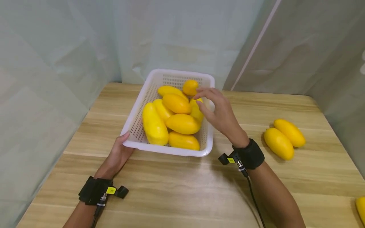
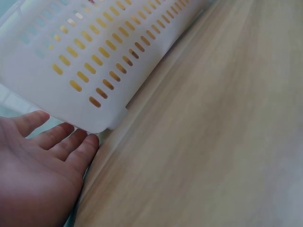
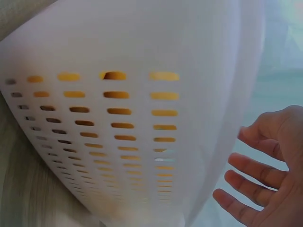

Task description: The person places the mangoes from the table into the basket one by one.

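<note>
A white plastic basket [image 1: 174, 151] with slotted walls stands on the table and holds several yellow mangoes [image 1: 183, 123]. My left hand [image 1: 118, 155] holds the basket by its near left corner, thumb on the rim and fingertips [image 2: 87, 142] against the outside below it. Over the right rim, my right hand [image 1: 218, 110] hovers with its fingers parted and loosely bent, and nothing is between them. A mango [image 1: 196, 109] lies just beside its fingertips inside the basket. The right wrist view shows the same fingers [image 3: 255, 170] apart beyond the basket's edge.
Two more mangoes [image 1: 279, 144] lie side by side on the wooden table [image 1: 171, 193], right of the basket. Part of another mango [image 1: 361, 209] shows at the right frame edge. Pale sheeting [image 1: 182, 38] hangs behind the table. Cables run from both wristbands [image 1: 249, 153].
</note>
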Demonstrator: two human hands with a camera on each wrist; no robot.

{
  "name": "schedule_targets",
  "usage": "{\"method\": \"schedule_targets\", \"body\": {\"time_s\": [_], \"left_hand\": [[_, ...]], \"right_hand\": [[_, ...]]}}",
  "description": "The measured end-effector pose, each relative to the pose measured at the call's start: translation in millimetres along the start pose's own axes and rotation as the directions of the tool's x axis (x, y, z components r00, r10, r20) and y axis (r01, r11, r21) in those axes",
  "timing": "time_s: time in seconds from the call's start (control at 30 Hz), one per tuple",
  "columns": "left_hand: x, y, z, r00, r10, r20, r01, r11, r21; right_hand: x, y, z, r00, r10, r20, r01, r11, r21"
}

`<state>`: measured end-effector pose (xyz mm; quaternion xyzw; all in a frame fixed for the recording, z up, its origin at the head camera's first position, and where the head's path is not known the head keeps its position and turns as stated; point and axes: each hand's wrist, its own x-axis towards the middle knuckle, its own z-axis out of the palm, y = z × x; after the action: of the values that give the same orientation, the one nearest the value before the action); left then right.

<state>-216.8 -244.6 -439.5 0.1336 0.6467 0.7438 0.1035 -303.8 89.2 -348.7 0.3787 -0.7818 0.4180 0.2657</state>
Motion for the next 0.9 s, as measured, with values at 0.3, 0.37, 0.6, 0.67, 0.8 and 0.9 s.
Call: {"method": "schedule_targets", "body": {"time_s": [0.3,0.37,0.6,0.67,0.8,0.9], "left_hand": [[1.7,-1.1,-1.3,1.0,-0.003,0.003,0.003,1.0,0.004],[1.4,-0.1,-1.6,1.0,0.0,0.003,0.0,1.0,0.009],[1.5,2.8,-2.3,1.0,0.007,0.003,-0.007,1.0,0.007],[1.4,3.0,-2.8,1.0,0.007,0.006,-0.007,1.0,0.006],[0.6,2.2,-3.8,1.0,0.005,0.005,-0.005,1.0,0.008],[0.4,2.5,-4.5,1.0,0.007,0.004,-0.007,1.0,0.005]], "right_hand": [[0.2,-2.1,-0.1,1.0,-0.016,-0.002,0.017,1.0,0.016],[0.9,-4.3,-0.4,1.0,-0.019,-0.005,0.019,1.0,0.019],[8.9,-30.7,-8.4,0.999,-0.04,-0.023,0.041,0.998,0.054],[11.1,-39.2,-10.8,0.999,-0.043,-0.024,0.044,0.997,0.069],[13.4,-49.1,-13.1,0.998,-0.058,-0.017,0.059,0.994,0.096],[14.9,-52.1,-13.5,0.996,-0.089,-0.015,0.09,0.99,0.112]]}}
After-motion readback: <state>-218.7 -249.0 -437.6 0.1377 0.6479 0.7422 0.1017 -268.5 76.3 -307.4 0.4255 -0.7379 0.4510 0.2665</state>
